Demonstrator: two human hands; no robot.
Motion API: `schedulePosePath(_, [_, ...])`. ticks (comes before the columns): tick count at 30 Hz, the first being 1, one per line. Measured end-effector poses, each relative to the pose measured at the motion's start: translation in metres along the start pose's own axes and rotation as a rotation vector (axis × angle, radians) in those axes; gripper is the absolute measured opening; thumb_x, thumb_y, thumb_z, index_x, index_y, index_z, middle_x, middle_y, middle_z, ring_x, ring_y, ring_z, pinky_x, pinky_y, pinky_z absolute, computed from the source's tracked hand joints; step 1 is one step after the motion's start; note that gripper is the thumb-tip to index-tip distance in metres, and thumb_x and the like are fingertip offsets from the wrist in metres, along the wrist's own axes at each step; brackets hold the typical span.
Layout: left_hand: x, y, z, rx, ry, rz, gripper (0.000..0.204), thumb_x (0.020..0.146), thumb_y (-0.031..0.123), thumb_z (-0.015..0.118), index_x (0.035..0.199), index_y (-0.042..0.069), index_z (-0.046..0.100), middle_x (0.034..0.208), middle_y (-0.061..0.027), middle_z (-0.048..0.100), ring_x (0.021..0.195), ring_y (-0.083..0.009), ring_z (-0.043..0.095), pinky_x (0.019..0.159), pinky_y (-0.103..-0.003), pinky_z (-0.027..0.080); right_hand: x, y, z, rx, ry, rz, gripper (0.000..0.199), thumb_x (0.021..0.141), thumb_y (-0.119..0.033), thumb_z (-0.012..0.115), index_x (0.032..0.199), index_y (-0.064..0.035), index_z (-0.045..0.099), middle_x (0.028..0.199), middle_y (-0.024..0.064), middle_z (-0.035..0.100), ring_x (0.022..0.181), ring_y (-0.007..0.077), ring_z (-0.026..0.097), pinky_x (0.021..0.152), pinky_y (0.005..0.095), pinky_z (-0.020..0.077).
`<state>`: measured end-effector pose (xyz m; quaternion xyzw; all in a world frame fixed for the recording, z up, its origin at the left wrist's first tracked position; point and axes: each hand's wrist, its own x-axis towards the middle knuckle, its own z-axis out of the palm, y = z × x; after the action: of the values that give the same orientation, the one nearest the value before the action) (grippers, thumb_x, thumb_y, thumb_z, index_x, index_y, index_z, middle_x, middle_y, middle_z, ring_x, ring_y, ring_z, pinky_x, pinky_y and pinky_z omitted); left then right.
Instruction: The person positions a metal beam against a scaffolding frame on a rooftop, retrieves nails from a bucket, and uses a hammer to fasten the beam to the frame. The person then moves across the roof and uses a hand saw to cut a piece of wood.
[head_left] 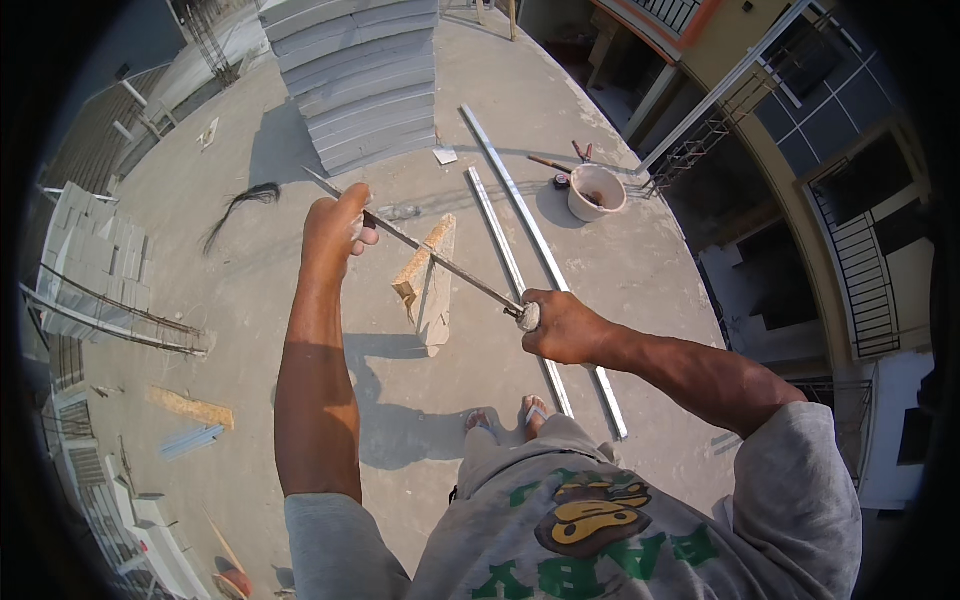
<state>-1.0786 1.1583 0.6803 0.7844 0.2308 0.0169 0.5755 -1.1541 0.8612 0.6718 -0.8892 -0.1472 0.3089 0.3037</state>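
Note:
A long, thin, dark metal rod (455, 270) stretches slantwise between my two hands. My left hand (340, 222) is closed around it near its far left end, and a narrow tip pokes out beyond the fist. Around the near end my right hand (562, 327) is closed, with a whitish lump or wrapped grip showing at the fingers. Beneath the rod lies a strip of tan board (424, 262) with a rough edge, beside a pale wedge-shaped piece (435, 310) on the concrete floor. Whether the rod touches the board cannot be told.
Two long silvery metal channels (535, 235) lie right of the board. Farther right stands a pale bucket (582, 205) near the roof edge. A tall stack of grey panels (365, 95) rises ahead. Dark strands (240, 205), grey blocks (85, 255) and a board scrap (190, 407) lie left.

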Motion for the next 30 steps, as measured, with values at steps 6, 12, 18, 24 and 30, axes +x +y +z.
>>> schedulePosePath(6, [0.002,-0.015,-0.013,-0.133,0.049,0.025,0.036,0.077,0.035,0.062,0.064,0.001,0.058,0.055,-0.0065,0.053,0.044,-0.0124,0.042,0.041,-0.029,0.030,0.010,-0.006,0.000,-0.068,-0.003,-0.065,0.037,0.074,-0.009,0.059,0.103,0.0137,0.058,0.074,0.0307,0.064,0.075,0.0425,0.068,0.071,0.0431,0.0546])
schedulePosePath(12, [-0.004,-0.030,-0.034,-0.201,0.147,0.007,0.042,0.080,0.041,0.065,0.071,0.001,0.063,0.056,-0.0033,0.053,0.041,-0.0099,0.041,0.040,-0.024,0.029,0.024,-0.021,0.000,-0.150,-0.052,-0.083,0.040,0.073,-0.009,0.063,0.108,0.0103,0.058,0.081,0.0267,0.066,0.072,0.0361,0.068,0.069,0.0422,0.0544])
schedulePosePath(18, [-0.040,-0.044,-0.061,-0.003,0.147,-0.004,0.059,0.083,0.055,0.063,0.066,-0.002,0.062,0.054,-0.0071,0.055,0.041,-0.0122,0.046,0.040,-0.026,0.032,0.014,-0.039,0.004,0.000,-0.251,0.071,0.035,0.076,-0.014,0.061,0.102,0.0090,0.058,0.068,0.0225,0.063,0.059,0.0314,0.065,0.057,0.0403,0.0529])
schedulePosePath(24, [-0.075,-0.051,-0.099,0.511,0.629,0.006,0.067,0.082,0.069,0.065,0.080,0.002,0.065,0.077,-0.0103,0.065,0.077,-0.0212,0.063,0.072,-0.037,0.049,0.013,-0.034,0.011,-0.033,-0.210,0.003,0.034,0.073,-0.018,0.070,0.098,0.0043,0.063,0.078,0.0209,0.067,0.069,0.0313,0.066,0.068,0.0396,0.0523])
schedulePosePath(30, [-0.084,-0.055,-0.110,0.167,0.377,0.284,0.051,0.081,0.045,0.079,0.101,0.001,0.063,0.088,-0.0073,0.063,0.082,-0.0213,0.057,0.081,-0.035,0.048,0.028,-0.020,-0.013,0.006,-0.129,-0.055,0.041,0.071,-0.027,0.075,0.096,0.0043,0.065,0.078,0.0234,0.068,0.074,0.0357,0.067,0.072,0.0412,0.0520])
